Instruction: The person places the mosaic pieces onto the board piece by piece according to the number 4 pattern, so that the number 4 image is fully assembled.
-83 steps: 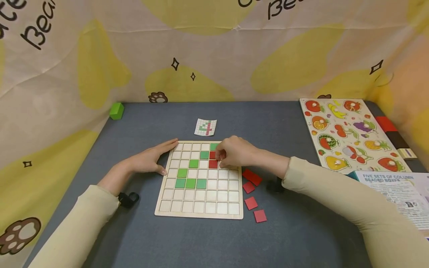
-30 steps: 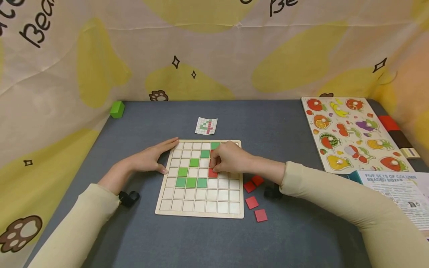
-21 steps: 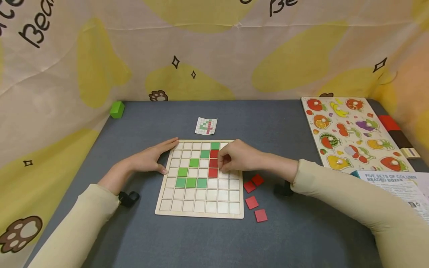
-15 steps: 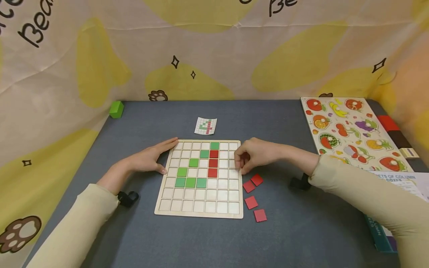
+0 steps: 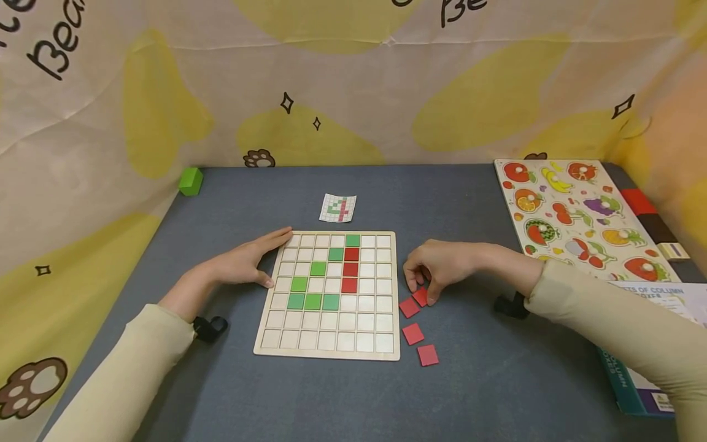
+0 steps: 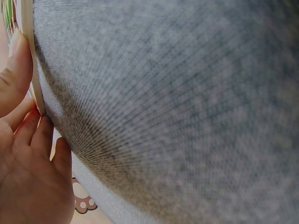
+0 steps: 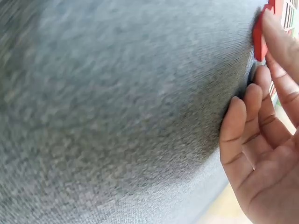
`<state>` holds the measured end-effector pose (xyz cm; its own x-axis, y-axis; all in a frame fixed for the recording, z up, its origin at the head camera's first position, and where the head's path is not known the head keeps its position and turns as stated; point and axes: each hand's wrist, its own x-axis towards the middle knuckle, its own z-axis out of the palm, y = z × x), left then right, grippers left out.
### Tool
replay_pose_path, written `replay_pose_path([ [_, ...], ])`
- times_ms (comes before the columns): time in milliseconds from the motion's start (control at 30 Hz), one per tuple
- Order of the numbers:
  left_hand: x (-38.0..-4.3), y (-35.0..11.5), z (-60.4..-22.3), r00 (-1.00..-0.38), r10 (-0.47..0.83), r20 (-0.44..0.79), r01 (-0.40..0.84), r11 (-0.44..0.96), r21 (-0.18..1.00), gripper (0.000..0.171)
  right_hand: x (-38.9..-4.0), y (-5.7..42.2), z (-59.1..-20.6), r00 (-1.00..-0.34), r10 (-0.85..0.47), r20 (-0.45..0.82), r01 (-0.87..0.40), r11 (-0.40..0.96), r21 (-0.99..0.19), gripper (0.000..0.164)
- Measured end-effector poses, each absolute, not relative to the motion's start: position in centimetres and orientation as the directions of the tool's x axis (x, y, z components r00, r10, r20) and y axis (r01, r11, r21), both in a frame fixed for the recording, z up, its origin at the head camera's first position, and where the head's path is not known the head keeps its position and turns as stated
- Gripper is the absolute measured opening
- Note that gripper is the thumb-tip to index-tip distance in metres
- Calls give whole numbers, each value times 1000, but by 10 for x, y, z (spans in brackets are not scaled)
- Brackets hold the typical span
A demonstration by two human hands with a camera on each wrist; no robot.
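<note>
A wooden grid board (image 5: pixel 326 354) lies on the dark table, with several green tiles (image 5: pixel 317 268) along a diagonal and a row. Three red tiles (image 5: pixel 350 269) fill squares in one column below the top green one. My left hand (image 5: pixel 239 263) rests at the board's left edge, fingers extended and thumb against the rim. To the right of the board, my right hand (image 5: pixel 444 264) has thumb and forefinger on a loose red tile (image 5: pixel 420 296), pinching its sides. In the right wrist view the thumb touches that red tile (image 7: pixel 259 39); the other fingers are bent.
Beside the board's right edge lie three more red tiles (image 5: pixel 412 334). Behind the board is a small pattern card (image 5: pixel 337 209). A green block (image 5: pixel 191 182) sits at the far left corner. A fruit puzzle board (image 5: pixel 585 215) and a box (image 5: pixel 635 380) occupy the right side.
My right hand has left a third red tile in the column, then moved right and down off the board to the loose red tiles. The left hand has stayed at the board's edge.
</note>
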<state>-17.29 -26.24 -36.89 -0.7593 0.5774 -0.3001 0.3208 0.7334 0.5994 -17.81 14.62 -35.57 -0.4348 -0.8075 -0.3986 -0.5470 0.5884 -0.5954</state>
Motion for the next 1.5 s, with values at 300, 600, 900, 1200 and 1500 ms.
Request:
replay_pose_path([
  [300, -173, -266, -370, -763, 563, -318, 303, 746, 593, 107, -181, 137, -350, -497, -800, -337, -511, 584, -631, 21],
  [600, -173, -263, -369, -759, 568, -319, 300, 739, 603, 107, -168, 84, -346, -578, -803, -149, -488, 486, -725, 10],
  [900, -174, -263, -371, -760, 570, -314, 304, 737, 604, 107, -152, 47, -351, -639, -755, -146, -492, 548, -677, 11],
  [1200, -175, -264, -371, -759, 570, -315, 311, 742, 593, 107, -144, 39, -353, -627, -771, -107, -588, 559, -585, 8],
  [1500, -174, -264, -371, -761, 563, -321, 302, 747, 592, 106, -142, 46, -358, -593, -798, -107, -611, 533, -585, 11],
])
